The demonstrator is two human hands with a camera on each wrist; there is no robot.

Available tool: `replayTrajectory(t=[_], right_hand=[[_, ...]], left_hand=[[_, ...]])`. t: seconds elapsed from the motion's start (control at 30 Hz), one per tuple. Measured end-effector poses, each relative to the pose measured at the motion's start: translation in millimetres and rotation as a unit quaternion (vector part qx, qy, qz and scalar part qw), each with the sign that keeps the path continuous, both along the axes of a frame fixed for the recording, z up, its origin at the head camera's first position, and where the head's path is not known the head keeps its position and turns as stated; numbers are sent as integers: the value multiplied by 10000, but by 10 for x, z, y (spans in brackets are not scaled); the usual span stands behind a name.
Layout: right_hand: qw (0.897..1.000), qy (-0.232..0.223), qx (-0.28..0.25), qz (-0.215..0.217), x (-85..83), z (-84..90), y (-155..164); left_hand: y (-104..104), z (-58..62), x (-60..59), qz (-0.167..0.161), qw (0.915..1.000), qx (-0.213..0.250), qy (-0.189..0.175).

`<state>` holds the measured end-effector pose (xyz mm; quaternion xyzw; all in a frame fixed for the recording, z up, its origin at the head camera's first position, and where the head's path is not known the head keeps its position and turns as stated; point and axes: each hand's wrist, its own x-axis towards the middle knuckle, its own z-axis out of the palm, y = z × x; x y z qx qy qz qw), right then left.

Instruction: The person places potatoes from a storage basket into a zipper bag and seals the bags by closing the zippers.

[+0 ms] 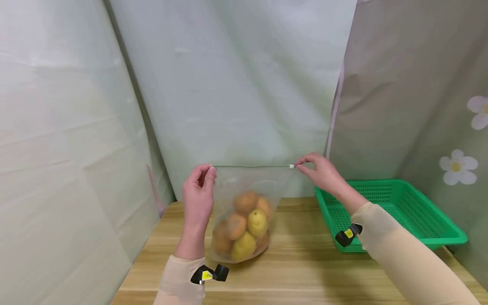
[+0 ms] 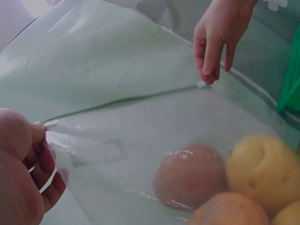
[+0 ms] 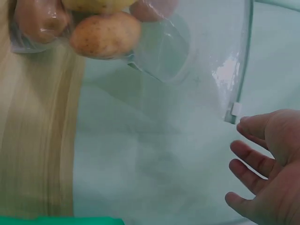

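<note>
On the wooden table: clear zip bag (image 1: 249, 199) stands upright, left of the green basket (image 1: 396, 207).
Contents: brown and yellow round fruit (image 1: 244, 224); no writing readable.
Left hand (image 1: 198, 197): pinches the bag's top left corner between thumb and fingers.
Right hand (image 1: 322, 171): fingertips at the white slider (image 1: 291, 167) on the top right corner; fingers loosely spread, contact unclear.

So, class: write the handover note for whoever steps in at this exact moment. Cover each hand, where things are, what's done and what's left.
Left hand: pinches the left top corner of the clear zip bag, holding it upright.
Right hand: fingertips at the white slider, which sits at the right end of the seal; a firm grip cannot be told.
Potatoes: all inside the bag, which stands on the wooden table.
Green basket: to the right.
Done: bag filled.
Left: confirm the seal is fully shut; probably set the bag down.
</note>
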<state>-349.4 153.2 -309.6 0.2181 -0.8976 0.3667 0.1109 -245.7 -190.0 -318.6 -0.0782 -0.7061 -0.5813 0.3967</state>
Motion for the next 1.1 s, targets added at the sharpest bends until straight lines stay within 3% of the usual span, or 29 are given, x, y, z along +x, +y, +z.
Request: replayTrajectory(t=[0.17, 0.3, 0.43, 0.6, 0.8, 0.93, 1.1], right_hand=[[9998, 23, 84, 205, 71, -111, -149], [9991, -43, 167, 395, 189, -173, -243], [9992, -94, 70, 389, 306, -141, -265], [9990, -122, -122, 403, 412, -45, -227], [9984, -286, -104, 477, 505, -42, -147], [9973, -479, -77, 545, 549, -69, -133], [9961, -591, -20, 649, 588, -133, -104]], left_hand=[[-6, 47, 19, 414, 9988, -221, 107], [93, 75, 20, 333, 9982, -468, 167], [254, 100, 28, -37, 9982, -589, 88], [442, 114, 29, -573, 9977, -357, -99], [660, 30, 7, -1205, 9921, -111, -343], [779, -32, -6, -1651, 9844, -154, -589], [832, -105, -5, -2240, 9665, -776, -985]])
